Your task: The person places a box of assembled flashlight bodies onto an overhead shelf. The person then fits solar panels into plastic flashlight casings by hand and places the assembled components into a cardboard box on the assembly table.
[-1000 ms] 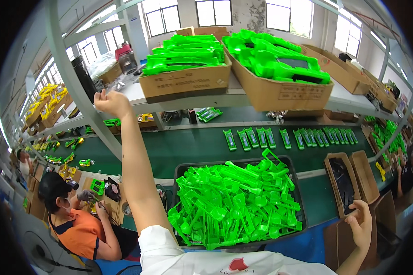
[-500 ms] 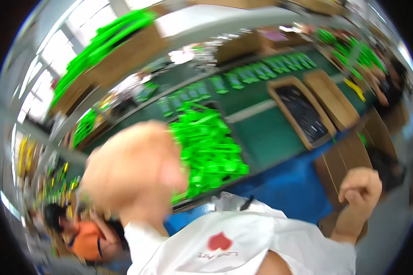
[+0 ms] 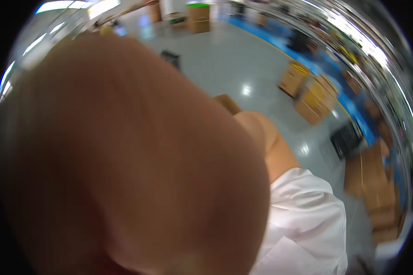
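A blurred, bare part of my hand or arm [image 3: 165, 151] fills the left and middle of the view, very close up. Its fingers do not show, and I cannot tell which side it belongs to. Behind its right edge, a bare arm [image 3: 280, 153] comes out of a white sleeve [image 3: 307, 197] on the right. The hand of that arm is hidden behind the large shape. No held thing can be seen.
A shiny grey floor [image 3: 225, 55] stretches ahead. Cardboard boxes [image 3: 316, 98] stand by a blue strip with a yellow edge. Near them is a black crate [image 3: 346, 139]; more cartons [image 3: 376, 183] are stacked at right. Farther off stands a tall carton [image 3: 198, 19] with a green rim.
The view has swung from the green workbench with its green parts to the open floor and boxes. A hand or arm has come much closer and now covers the left half.
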Demonstrator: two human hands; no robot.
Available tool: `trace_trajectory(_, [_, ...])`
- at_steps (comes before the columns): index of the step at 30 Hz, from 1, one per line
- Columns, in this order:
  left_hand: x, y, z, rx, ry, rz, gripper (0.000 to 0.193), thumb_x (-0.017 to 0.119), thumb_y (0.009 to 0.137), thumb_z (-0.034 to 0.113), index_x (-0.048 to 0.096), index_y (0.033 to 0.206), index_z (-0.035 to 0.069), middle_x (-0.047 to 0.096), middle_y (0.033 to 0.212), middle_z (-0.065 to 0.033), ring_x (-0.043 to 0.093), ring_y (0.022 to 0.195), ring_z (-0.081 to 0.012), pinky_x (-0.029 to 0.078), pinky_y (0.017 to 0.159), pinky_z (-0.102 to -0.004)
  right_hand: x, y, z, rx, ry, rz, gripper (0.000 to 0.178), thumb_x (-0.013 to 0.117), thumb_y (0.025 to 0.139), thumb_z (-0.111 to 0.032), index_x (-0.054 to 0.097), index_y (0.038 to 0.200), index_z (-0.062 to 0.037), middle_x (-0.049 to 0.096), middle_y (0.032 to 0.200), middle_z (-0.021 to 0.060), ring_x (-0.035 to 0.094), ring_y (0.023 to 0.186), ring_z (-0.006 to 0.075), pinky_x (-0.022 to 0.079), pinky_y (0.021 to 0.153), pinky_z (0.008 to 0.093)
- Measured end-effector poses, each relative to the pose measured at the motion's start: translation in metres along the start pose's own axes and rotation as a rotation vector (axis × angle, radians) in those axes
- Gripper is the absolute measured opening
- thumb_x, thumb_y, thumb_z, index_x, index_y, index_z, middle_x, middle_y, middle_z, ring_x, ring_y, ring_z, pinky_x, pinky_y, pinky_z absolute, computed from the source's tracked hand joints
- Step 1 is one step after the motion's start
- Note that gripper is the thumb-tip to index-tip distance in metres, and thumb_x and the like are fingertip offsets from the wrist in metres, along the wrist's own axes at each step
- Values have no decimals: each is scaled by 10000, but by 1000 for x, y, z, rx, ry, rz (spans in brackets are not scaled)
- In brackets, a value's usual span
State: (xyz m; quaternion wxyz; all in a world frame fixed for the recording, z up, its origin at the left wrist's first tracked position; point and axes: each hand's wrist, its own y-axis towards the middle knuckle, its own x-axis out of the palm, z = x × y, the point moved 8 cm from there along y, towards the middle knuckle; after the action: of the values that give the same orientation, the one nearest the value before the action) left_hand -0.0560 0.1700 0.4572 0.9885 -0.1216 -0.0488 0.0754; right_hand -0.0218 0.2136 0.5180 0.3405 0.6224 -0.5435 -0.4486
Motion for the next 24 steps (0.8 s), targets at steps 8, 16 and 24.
trace_trajectory(8, [0, 41, 58, 492, 135, -305, 309, 437, 835, 352, 543, 903, 70, 534, 747, -36, 489, 610, -135, 418, 542, -245, -10, 8, -35, 319, -67, -122, 199, 660, 671, -175, 583, 702, 6, 577, 612, 88, 553, 523, 155, 411, 453, 247])
trace_trajectory(16, [-66, 27, 91, 1049, 128, -361, 251, 462, 818, 322, 556, 849, 91, 527, 702, 0, 478, 575, -104, 403, 521, -223, 17, 37, 35, 390, -258, -438, 200, 638, 704, -191, 579, 748, -6, 579, 669, 88, 555, 556, 147, 411, 455, 244])
trace_trajectory(24, [-137, -7, 95, 1492, 115, -174, 198, 486, 801, 292, 569, 795, 113, 521, 657, 36, 466, 541, -73, 387, 499, -200, 25, 45, 82, 430, -203, -776, 203, 617, 738, -207, 576, 795, -17, 582, 726, 88, 556, 589, 140, 411, 458, 242])
